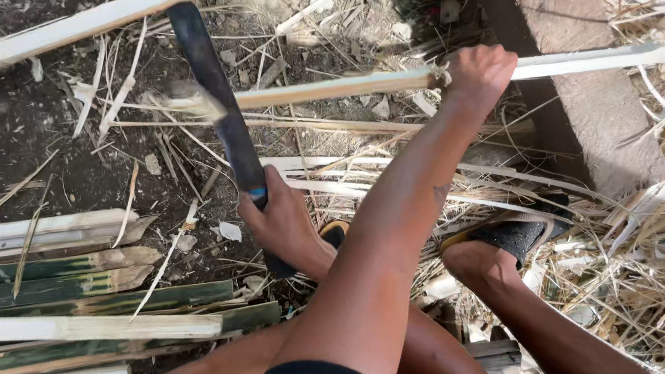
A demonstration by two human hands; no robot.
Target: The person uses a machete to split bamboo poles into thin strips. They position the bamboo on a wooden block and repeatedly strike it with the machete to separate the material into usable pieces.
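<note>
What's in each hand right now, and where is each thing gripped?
The left hand grips a long dark blade at its handle end. The right hand grips a pale bamboo strip partway along its length.

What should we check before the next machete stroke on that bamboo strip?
1. Right hand closed around the handle of the machete: ok.
2. Left hand closed around the bamboo strip: ok.
3. Left hand apart from the blade, which crosses the strip near its far end: ok.
4. Strip lying across the wooden block: ok.
5. Where the edge meets the strip: cannot tell, that spot is blurred.
6. Sandalled foot is on the person's side of the strip, away from the blade: ok.
</note>
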